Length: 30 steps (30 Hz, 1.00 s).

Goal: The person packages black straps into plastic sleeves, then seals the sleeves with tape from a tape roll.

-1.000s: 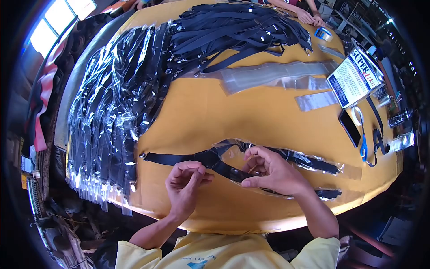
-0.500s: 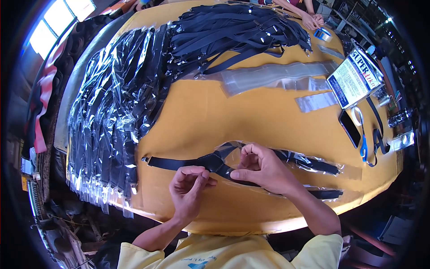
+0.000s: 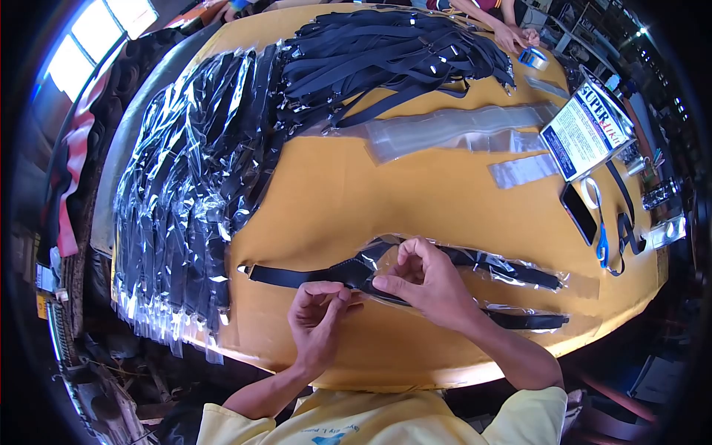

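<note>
A pair of black suspenders (image 3: 297, 275) lies across the near part of the table, its metal clip at the left end. The forked straps on the right are inside clear plastic sleeves (image 3: 519, 268). My left hand (image 3: 319, 319) is closed, thumb and fingertips pinched at the lower edge of the suspenders' joining patch. Just to the right, my right hand (image 3: 430, 282) is closed with its thumb on the lower strap, where the sleeve's mouth seems to be. The exact grip of the fingertips is partly hidden.
Sleeved suspenders (image 3: 178, 200) are piled at left, loose black suspenders (image 3: 393, 55) at the back. Flat plastic sleeves (image 3: 452, 130), a labelled can (image 3: 589, 130), a phone (image 3: 578, 213) and blue-handled scissors (image 3: 602, 245) lie at right. Another person's hands (image 3: 515, 37) are at the far edge.
The suspenders have shifted slightly to the right and their joining patch sits closer to the sleeves. My left hand has moved slightly right; my right hand has barely moved.
</note>
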Motion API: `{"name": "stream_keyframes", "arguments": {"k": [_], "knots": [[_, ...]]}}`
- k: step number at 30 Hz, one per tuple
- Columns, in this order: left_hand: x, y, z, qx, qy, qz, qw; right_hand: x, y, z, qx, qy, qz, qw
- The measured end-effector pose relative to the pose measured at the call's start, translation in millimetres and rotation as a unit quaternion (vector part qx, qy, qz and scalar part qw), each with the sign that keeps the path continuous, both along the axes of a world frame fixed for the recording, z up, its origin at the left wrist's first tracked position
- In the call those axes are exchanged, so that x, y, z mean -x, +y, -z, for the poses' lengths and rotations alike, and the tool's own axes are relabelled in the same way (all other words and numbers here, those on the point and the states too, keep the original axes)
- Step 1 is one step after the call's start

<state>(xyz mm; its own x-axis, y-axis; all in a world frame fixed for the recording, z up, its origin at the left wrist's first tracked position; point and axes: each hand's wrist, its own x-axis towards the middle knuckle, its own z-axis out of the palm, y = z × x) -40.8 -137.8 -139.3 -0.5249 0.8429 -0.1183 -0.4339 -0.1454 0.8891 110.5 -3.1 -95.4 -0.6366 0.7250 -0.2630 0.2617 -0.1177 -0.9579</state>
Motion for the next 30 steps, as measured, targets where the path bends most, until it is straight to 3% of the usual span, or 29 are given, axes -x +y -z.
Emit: {"name": "stream_keyframes", "arguments": {"k": [9,11,12,14,17,19,21,25,27,30], "knots": [[-2.9,9.4,3.4,0.004,-0.038,-0.039,0.998,0.3,-7.7,-8.2,-0.123,-0.059,0.003,0.991],[3.3,8.2,9.1,0.024,0.027,-0.045,0.998,-11.1,-11.6,-7.4,-0.267,-0.080,-0.023,0.960],[4.3,8.5,6.5,0.023,0.020,-0.039,0.999,-21.1,-15.4,-5.3,-0.263,-0.117,0.003,0.958],[10.3,5.9,5.4,0.024,0.005,-0.021,0.999,-43.9,-20.4,1.0,-0.468,-0.099,0.031,0.878],[15.1,5.2,12.4,0.025,0.001,-0.036,0.999,-84.5,-29.9,10.5,-0.538,-0.132,0.125,0.823],[16.1,6.5,8.8,0.042,-0.010,-0.037,0.998,-118.1,-40.2,18.5,-0.544,-0.162,0.153,0.809],[12.2,7.7,9.5,0.058,-0.013,-0.044,0.997,-150.5,-54.8,22.3,-0.516,-0.266,0.218,0.784],[9.3,-0.4,-2.7,0.088,-0.002,-0.018,0.996,-174.7,-74.4,24.6,-0.459,-0.303,0.213,0.808],[2.4,1.0,-3.5,0.091,0.001,-0.012,0.996,-152.6,-72.5,9.3,-0.478,-0.260,0.158,0.824],[-1.8,3.1,-2.2,0.082,-0.025,-0.018,0.996,-94.9,-77.6,8.1,-0.493,-0.200,-0.016,0.847]]}}
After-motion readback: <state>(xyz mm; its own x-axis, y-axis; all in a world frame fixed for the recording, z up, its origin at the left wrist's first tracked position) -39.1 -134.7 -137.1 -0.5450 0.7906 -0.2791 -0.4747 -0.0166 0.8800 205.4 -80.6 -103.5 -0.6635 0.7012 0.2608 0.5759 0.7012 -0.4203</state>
